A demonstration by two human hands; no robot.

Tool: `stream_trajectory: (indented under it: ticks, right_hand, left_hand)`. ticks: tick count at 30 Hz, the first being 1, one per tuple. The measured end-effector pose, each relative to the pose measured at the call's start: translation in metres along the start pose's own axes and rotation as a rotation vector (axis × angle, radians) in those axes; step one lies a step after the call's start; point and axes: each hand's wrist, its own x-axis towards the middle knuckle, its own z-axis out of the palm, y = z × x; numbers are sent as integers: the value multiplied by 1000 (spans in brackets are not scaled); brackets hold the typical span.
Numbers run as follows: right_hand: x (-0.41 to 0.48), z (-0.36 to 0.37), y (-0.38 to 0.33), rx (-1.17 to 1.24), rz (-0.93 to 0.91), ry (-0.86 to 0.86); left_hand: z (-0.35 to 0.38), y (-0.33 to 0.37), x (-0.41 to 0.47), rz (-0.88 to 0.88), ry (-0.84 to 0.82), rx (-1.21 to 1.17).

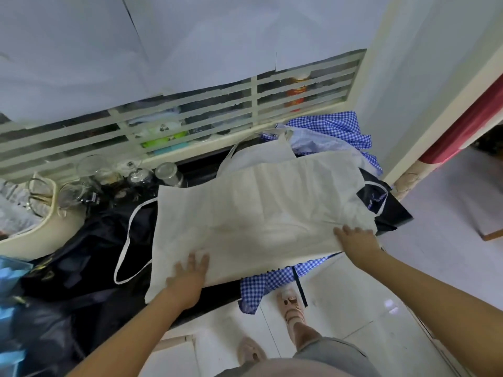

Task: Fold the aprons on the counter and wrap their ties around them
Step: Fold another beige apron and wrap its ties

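Observation:
A cream apron (261, 210) lies spread flat across the dark counter (196, 170), its bib and neck loop pointing to the far wall. One of its long ties (126, 240) loops off its left edge over a dark navy apron (81, 254). My left hand (190, 270) presses flat on the cream apron's near left part, fingers straight. My right hand (356, 238) rests flat on its near right edge. A blue checked apron (337, 126) is bunched at the far right, and a blue checked cloth (261, 284) hangs off the counter's near edge below the cream apron.
Glass jars and cups (136, 175) crowd the counter's far left beside a cream bowl rim (40, 229). A barred window (190, 115) runs along the wall. Blue and dark plastic bags (16, 308) sit at the left. White floor tiles (408, 268) and my sandalled feet lie below.

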Motion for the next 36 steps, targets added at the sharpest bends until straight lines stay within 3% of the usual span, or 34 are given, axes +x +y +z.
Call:
stream_trajectory:
  ticks: [3, 5, 7, 11, 18, 24, 31, 36]
  right_hand:
    - [0, -13, 5, -30, -9, -300]
    - [0, -34, 6, -2, -65, -386]
    - [5, -57, 5, 73, -81, -303]
    - [29, -93, 9, 402, -60, 69]
    - [81, -143, 16, 648, -254, 376]
    - [128, -173, 19, 606, -418, 354]
    - [166, -181, 22, 330, -411, 236]
    - [169, -185, 34, 494, -518, 166]
  left_hand:
    - [-11, -5, -5, 46, -149, -58]
    - [-31, -10, -5, 78, -188, -152]
    - [-53, -14, 0, 94, -129, -270]
    - [-90, -14, 14, 102, 127, -419]
    - [-160, 3, 52, 133, 409, -559]
    - [-197, 17, 97, 146, 396, -566]
    - [-193, 16, 146, 79, 318, -516]
    - [-207, 12, 144, 84, 270, -553]
